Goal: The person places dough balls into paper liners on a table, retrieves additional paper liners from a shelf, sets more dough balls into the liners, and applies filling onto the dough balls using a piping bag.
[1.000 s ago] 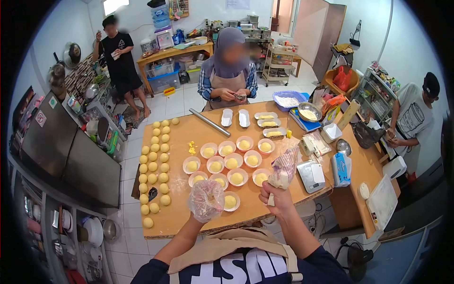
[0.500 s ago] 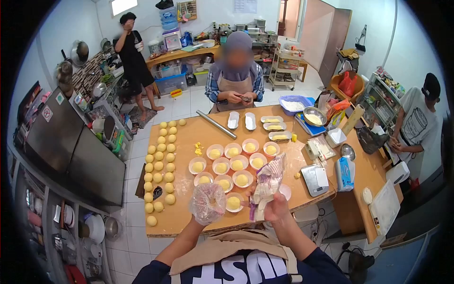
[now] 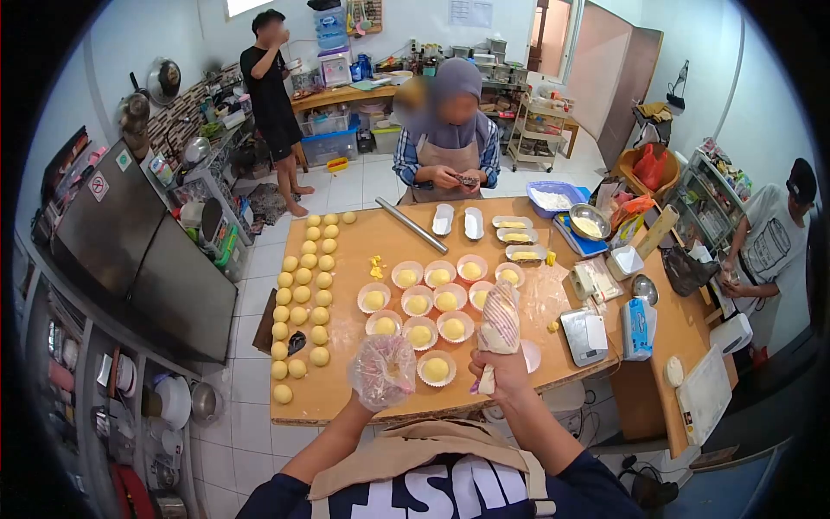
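Note:
My right hand [image 3: 504, 370] is closed round the twisted lower end of a piping bag [image 3: 500, 320]. The bag is whitish with pink-purple stripes, and its full part points up and away from me. At my left hand [image 3: 377, 400] is a crumpled clear plastic bag [image 3: 383, 368] that looks pinkish inside; it hides my fingers. Between my hands a paper cup holding a dough ball [image 3: 437, 369] stands on the table. Farther in are several more cups with pale yellow dough balls [image 3: 420, 336]. A pink paper cup [image 3: 530, 355] is partly hidden behind my right hand.
Rows of bare dough balls [image 3: 300, 294] line the left of the wooden table [image 3: 363, 246]. A rolling pin [image 3: 412, 225], small loaf cups [image 3: 474, 223], a scale [image 3: 584, 336] and a tissue pack [image 3: 637, 329] lie around. Opposite, a person [image 3: 450, 160] handles a small tin; two others stand farther off.
My right hand has closed round the piping bag's end, and the bag has turned from loose and slanted to upright and gathered. My left hand stays in place. The view has shifted slightly.

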Motion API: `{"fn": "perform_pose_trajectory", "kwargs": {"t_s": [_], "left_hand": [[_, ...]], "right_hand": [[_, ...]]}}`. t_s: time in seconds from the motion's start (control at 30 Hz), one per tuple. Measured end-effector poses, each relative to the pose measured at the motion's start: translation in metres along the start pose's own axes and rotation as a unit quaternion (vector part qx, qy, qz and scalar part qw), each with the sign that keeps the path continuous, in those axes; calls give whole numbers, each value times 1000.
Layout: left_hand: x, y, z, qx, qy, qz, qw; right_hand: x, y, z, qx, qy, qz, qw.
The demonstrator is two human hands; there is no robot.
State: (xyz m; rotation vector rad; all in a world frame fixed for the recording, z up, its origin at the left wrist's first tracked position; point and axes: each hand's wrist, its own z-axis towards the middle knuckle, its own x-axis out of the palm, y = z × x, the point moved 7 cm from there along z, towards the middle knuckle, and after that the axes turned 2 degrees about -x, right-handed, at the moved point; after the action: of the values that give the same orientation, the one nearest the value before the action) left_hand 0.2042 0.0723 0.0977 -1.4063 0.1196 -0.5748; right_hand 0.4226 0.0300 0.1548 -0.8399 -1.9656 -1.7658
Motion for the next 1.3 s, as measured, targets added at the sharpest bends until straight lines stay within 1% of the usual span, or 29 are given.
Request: {"fn": "perform_pose_trajectory", "kwargs": {"t_s": [0.03, 0.07, 0.13, 0.17, 0.2, 0.27, 0.37, 0.43, 0.47, 0.53, 0.57, 0.67, 0.77, 0.83, 0.87, 0.97, 1.07, 1.13, 1.17, 1.23, 1.27, 1.3], "left_hand": [[1, -1, -1, -11, 0, -3, 1000], [2, -2, 0, 1, 0, 5, 1000], [3, -4, 1, 24, -1, 21, 999], [5, -5, 1, 22, 15, 35, 999], [8, -8, 1, 20, 30, 48, 998], [9, -9, 2, 11, 49, 54, 997], [11, -6, 3, 0, 60, 33, 998], [13, -7, 4, 1, 65, 22, 998], [12, -5, 4, -2, 63, 38, 997], [8, 1, 4, -7, 57, 70, 996], [8, 1, 3, 5, 58, 78, 995], [10, -4, 3, 34, 54, 101, 993], [11, -8, 2, 33, 48, 132, 990], [9, -4, 3, 20, 51, 159, 986], [7, 2, 4, -1, 50, 147, 988], [3, 14, 6, -36, 53, 141, 988], [4, 12, 5, -7, 61, 214, 975], [9, 7, 8, 36, 72, 286, 955], [11, 3, 7, 31, 68, 251, 965], [17, -9, 8, 23, 61, 180, 981], [19, -14, 8, 36, 66, 190, 979], [22, -18, 8, 48, 71, 199, 976]], "right_hand": [[-5, -1, 1, -3, -7, -21, 1000], [-8, -1, 1, -6, -13, -41, 999], [2, 2, 3, -25, 57, -78, 995], [7, 3, 4, -34, 92, -96, 991], [15, 6, 2, -32, 151, -38, 987], [32, 19, -8, -28, 263, 77, 961], [43, 17, -17, 78, 255, 183, 946], [33, 7, -13, 78, 234, 202, 948], [27, -1, -11, 78, 224, 211, 948], [12, -9, -5, 89, 232, 134, 959], [7, -13, -5, 95, 235, 95, 963], [18, -5, -4, 33, 245, 108, 963], [19, -11, -1, 70, 264, 116, 955], [19, -12, -3, 49, 235, 46, 970], [22, -10, -5, 38, 220, 10, 975], [31, 4, -6, 41, 150, -44, 987], [24, 12, -3, 33, 160, -27, 986], [30, 21, -4, 37, 170, -52, 983], [32, 25, -5, 39, 174, -64, 982], [24, 27, -5, 25, 171, -156, 972], [20, 26, -5, 18, 168, -201, 965], [18, 30, -4, -23, 157, -267, 950]]}}
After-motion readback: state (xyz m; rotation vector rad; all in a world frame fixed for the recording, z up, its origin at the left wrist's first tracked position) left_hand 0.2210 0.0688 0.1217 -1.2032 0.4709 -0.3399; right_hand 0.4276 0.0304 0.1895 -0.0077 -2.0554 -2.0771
